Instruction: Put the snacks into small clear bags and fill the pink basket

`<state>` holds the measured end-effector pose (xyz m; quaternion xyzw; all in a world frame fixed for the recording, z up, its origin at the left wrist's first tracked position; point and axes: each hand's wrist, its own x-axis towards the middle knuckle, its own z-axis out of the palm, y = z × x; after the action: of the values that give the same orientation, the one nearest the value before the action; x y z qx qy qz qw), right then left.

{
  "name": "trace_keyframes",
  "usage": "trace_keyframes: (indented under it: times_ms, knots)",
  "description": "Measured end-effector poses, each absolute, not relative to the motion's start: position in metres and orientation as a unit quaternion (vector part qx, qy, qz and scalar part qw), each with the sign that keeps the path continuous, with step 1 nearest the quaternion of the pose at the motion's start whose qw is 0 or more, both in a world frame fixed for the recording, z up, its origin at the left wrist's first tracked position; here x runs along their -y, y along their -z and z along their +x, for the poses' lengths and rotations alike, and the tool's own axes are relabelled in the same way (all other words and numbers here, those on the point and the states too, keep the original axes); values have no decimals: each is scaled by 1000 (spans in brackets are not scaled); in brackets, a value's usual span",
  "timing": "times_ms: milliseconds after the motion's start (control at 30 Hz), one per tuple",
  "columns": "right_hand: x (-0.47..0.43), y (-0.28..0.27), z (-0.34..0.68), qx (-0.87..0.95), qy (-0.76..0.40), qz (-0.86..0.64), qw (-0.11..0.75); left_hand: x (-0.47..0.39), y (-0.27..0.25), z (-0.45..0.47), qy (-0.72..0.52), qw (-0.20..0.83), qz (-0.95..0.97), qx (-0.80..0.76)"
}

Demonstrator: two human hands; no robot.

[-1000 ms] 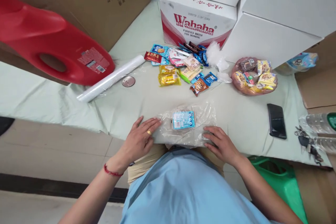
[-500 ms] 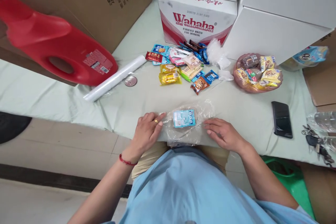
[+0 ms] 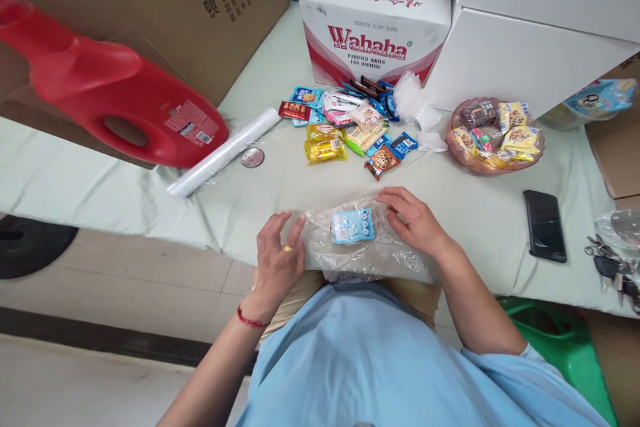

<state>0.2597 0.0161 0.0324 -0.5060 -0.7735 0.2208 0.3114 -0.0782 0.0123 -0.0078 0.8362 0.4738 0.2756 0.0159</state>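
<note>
A small blue-and-white snack packet lies on a crumpled sheet of clear plastic film at the table's near edge. My left hand is at the film's left edge, its fingers raised and spread, holding nothing. At the film's upper right edge is my right hand, thumb and fingers apart and lightly bent, the fingertips touching or just over the film. Part of the film hangs over the table edge toward my lap.
A film roll lies beside a large red jug. Near it is a round metal disc. Several wrapped snacks lie before a Wahaba-printed carton. To the right are a snack bowl, a phone and keys.
My right hand has moved up and slightly left along the film. My left hand's fingers have lifted and spread. The film now lies wider and flatter around the packet.
</note>
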Motion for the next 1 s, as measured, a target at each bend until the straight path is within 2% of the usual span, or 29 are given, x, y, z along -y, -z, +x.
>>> trace_keyframes:
  times_ms: [100,333,500,600,767,900,1000]
  knots:
    - [-2,-26,273,779,-246,-501,285,0,9,-83,-243,-2,877,-415]
    - [8,-12,295,813,-161,-545,125,10,11,-82,-177,122,903,-373]
    - [-17,-19,278,817,-141,-554,72,11,13,-80,-187,154,896,-371]
    - [-41,-24,267,778,-165,-595,111,12,16,-80,-190,147,895,-377]
    - [-62,-27,259,703,-239,-622,250,14,22,-82,-153,142,905,-370]
    - [-33,-29,266,649,-273,-622,343,14,24,-83,-158,149,906,-362]
    - [13,-28,271,679,-250,-596,349,11,24,-82,-221,182,879,-382]
